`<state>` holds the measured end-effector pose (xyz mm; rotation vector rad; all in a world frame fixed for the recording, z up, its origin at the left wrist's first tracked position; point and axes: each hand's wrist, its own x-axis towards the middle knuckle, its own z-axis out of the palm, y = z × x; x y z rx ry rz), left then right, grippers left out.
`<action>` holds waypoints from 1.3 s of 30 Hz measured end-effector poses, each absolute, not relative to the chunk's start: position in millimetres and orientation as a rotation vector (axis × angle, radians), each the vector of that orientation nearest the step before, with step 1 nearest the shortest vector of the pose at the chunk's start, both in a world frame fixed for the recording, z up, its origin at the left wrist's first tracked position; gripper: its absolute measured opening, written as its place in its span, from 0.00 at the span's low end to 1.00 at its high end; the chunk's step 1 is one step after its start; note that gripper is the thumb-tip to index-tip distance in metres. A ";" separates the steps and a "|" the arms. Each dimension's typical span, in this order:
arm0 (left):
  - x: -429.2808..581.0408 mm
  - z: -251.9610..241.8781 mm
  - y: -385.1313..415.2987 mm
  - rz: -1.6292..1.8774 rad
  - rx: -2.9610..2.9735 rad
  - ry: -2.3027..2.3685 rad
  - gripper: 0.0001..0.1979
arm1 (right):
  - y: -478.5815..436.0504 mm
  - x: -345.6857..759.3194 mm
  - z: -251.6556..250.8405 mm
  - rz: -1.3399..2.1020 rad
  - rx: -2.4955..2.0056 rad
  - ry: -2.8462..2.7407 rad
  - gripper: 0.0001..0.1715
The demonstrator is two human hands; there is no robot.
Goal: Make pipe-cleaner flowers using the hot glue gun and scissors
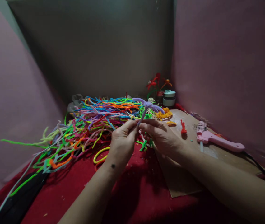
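Between my two hands a lavender pipe cleaner piece (pixel 147 105) stands up, its fuzzy arms spreading left and right from a knotted middle. My left hand (pixel 125 137) pinches the lower end of its stem between thumb and finger. Closed on the same stem from the right, my right hand (pixel 161 135) has its fingertips touching or nearly touching the left ones. The stem's very bottom is hidden by the fingers. Behind the hands lies a big heap of coloured pipe cleaners (pixel 109 112).
At right, a pink hot glue gun (pixel 223 141) lies on a brown board (pixel 176 116), near a small red pipe cleaner piece (pixel 183 127). Farther back are a pale-lidded jar (pixel 169 98) and red-orange pipe cleaner flowers (pixel 157 82). A red cloth (pixel 76 189) covers the table; walls enclose it.
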<state>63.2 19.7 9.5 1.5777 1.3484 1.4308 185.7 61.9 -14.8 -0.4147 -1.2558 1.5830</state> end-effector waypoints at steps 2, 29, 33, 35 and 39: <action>63.6 13.8 18.3 1.386 1.425 1.277 0.10 | 63.5 184.7 -14.4 1.579 -0.360 -1.290 0.07; 62.2 -4.5 19.9 1.517 2.207 1.459 0.07 | 62.0 186.9 -10.9 1.430 -0.489 -1.287 0.03; 61.7 -0.3 18.8 1.507 1.981 1.436 0.06 | 61.0 185.7 -8.0 1.446 -0.398 -1.338 0.03; 62.8 4.2 17.4 1.487 1.763 1.374 0.05 | 61.9 185.0 -10.0 1.469 -0.383 -1.278 0.05; 64.8 11.8 16.1 1.408 1.384 1.160 0.06 | 63.4 186.0 -14.4 1.514 -0.369 -1.201 0.04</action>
